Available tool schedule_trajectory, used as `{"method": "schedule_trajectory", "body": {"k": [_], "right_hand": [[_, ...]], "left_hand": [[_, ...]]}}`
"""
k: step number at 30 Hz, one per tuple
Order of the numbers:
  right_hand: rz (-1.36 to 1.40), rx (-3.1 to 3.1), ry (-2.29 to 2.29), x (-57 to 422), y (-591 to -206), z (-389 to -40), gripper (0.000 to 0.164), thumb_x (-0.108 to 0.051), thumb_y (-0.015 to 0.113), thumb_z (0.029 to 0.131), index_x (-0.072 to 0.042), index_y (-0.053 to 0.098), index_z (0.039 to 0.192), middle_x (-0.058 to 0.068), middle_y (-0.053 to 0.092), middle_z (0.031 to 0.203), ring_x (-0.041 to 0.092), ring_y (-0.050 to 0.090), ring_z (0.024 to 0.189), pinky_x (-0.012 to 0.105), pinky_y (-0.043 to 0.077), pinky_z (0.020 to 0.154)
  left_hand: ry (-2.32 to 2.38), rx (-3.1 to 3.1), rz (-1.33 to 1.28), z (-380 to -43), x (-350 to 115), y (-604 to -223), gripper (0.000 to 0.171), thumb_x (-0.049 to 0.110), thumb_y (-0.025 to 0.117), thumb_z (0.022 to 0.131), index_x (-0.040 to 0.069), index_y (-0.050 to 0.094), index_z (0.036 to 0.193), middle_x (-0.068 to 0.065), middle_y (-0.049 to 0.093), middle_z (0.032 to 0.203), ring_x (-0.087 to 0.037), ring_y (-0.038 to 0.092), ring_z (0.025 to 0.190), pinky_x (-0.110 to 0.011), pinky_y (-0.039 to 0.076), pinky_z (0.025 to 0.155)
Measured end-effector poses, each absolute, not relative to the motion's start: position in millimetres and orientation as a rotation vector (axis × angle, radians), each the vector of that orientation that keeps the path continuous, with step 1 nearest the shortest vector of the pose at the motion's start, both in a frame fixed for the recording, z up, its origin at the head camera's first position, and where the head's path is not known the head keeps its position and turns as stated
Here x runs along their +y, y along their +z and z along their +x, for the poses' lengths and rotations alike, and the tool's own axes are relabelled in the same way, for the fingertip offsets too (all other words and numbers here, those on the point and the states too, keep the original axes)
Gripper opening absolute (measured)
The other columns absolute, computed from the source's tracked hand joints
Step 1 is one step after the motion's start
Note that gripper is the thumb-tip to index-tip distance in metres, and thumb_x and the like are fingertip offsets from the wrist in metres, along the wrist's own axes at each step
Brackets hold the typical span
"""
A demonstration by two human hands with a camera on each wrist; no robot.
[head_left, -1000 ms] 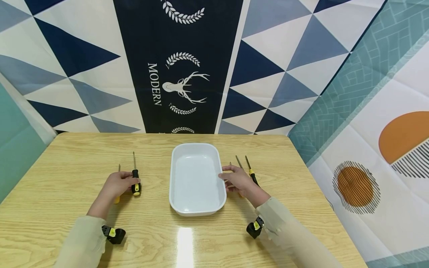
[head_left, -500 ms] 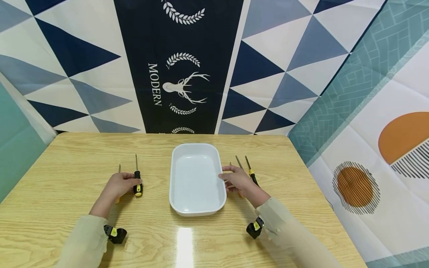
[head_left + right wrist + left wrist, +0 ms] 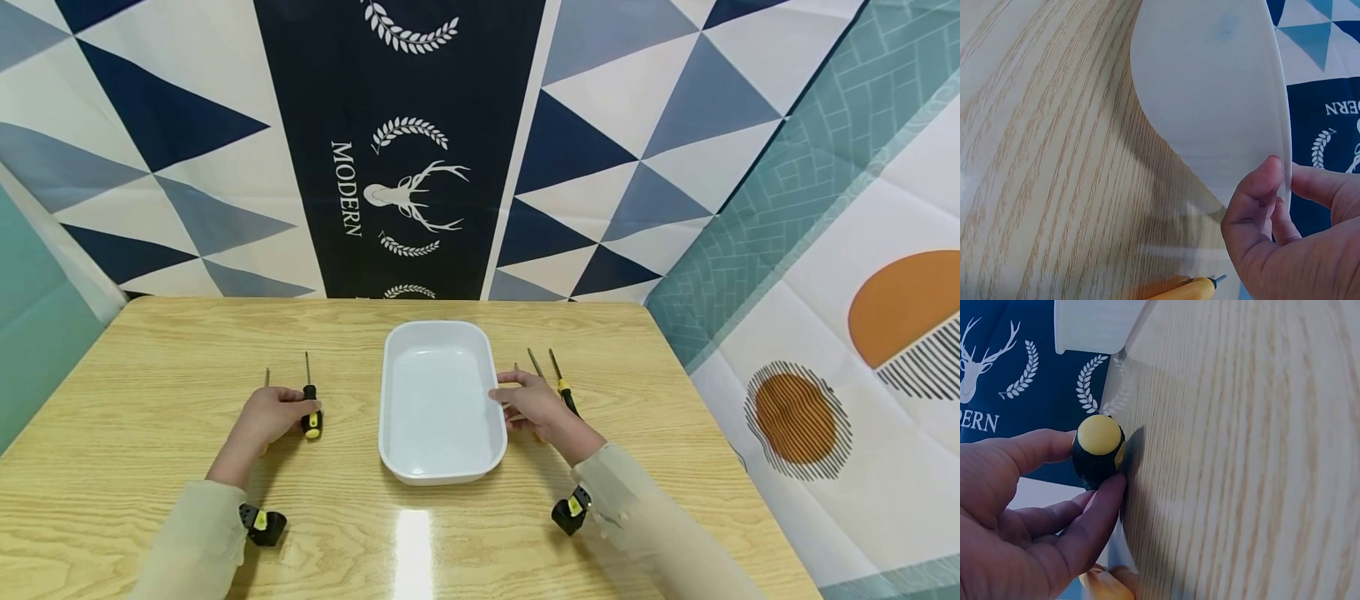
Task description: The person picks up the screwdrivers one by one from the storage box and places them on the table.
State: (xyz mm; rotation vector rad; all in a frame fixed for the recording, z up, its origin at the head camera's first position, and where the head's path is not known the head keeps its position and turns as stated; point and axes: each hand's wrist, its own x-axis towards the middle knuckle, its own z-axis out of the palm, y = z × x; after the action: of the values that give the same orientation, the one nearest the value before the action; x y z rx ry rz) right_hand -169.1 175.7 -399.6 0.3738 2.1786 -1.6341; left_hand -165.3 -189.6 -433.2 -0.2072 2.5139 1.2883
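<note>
In the head view, my left hand [image 3: 268, 415] pinches a black-and-yellow screwdriver [image 3: 312, 423] by its handle, between thumb and fingers. The left wrist view looks onto the yellow butt of that screwdriver [image 3: 1099, 435], close to the wooden tabletop. The tip points away from me. A deep white rectangular tray [image 3: 442, 417] stands mid-table, with bare floor showing inside. My right hand [image 3: 540, 410] pinches its right rim, thumb over the edge and fingers against the outer wall [image 3: 1210, 94].
Another screwdriver with a yellow handle [image 3: 1109, 586] lies beneath my left hand. Right of the tray, partly behind my right hand, are a black-and-yellow tool [image 3: 566, 396], a thin metal shaft [image 3: 535, 362] and a yellow-handled screwdriver [image 3: 1188, 290]. Patterned cloth [image 3: 405, 250] hangs behind the table.
My left hand has shifted slightly right with the black-and-yellow screwdriver, whose tip now sits a little nearer to me. The right hand and the tray have stayed in place.
</note>
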Motion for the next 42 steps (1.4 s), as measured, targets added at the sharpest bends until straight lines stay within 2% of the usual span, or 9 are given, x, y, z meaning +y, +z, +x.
{"method": "schedule_trajectory", "body": {"k": [9,16,22,29,42], "right_hand": [[0.372,2.184,-1.634,176,-400,-169,0.044,-0.015,0.061,0.09,-0.011,0.048,0.132,0.006,0.063,0.077,0.012,0.055,0.054,0.025,0.048,0.052],[0.377,2.187,-1.63,176,-400,-169,0.043,-0.015,0.061,0.09,-0.011,0.048,0.131,0.007,0.063,0.078,0.012,0.055,0.055,0.026,0.048,0.053],[0.386,2.189,-1.628,175,-400,-168,0.043,-0.016,0.061,0.09,-0.012,0.048,0.131,0.005,0.063,0.076,0.012,0.055,0.055,0.026,0.048,0.053],[0.39,2.2,-1.62,176,-399,-168,0.041,-0.017,0.062,0.09,-0.012,0.05,0.129,0.006,0.063,0.078,0.013,0.056,0.055,0.027,0.048,0.053],[0.388,2.198,-1.621,176,-400,-169,0.041,-0.017,0.062,0.09,-0.012,0.05,0.129,0.005,0.063,0.078,0.013,0.056,0.056,0.026,0.048,0.053]], "left_hand": [[1.257,2.523,-0.21,-163,-187,-428,0.058,0.029,0.056,0.092,-0.014,0.044,0.129,-0.032,0.048,0.126,-0.04,0.054,0.108,-0.043,0.051,0.082],[1.262,2.517,-0.211,-163,-185,-429,0.056,0.026,0.056,0.092,-0.014,0.044,0.128,-0.032,0.05,0.121,-0.039,0.058,0.103,-0.036,0.057,0.075],[1.231,2.537,-0.207,-163,-187,-427,0.054,0.026,0.056,0.092,-0.014,0.046,0.127,-0.032,0.051,0.121,-0.037,0.059,0.1,-0.036,0.056,0.074],[1.249,2.555,-0.207,-162,-189,-427,0.05,0.024,0.055,0.092,-0.013,0.048,0.125,-0.031,0.052,0.12,-0.027,0.062,0.089,-0.033,0.056,0.071],[1.233,2.569,-0.203,-159,-193,-423,0.049,0.024,0.054,0.093,-0.012,0.048,0.125,-0.03,0.054,0.118,-0.027,0.063,0.086,-0.036,0.054,0.072]]}}
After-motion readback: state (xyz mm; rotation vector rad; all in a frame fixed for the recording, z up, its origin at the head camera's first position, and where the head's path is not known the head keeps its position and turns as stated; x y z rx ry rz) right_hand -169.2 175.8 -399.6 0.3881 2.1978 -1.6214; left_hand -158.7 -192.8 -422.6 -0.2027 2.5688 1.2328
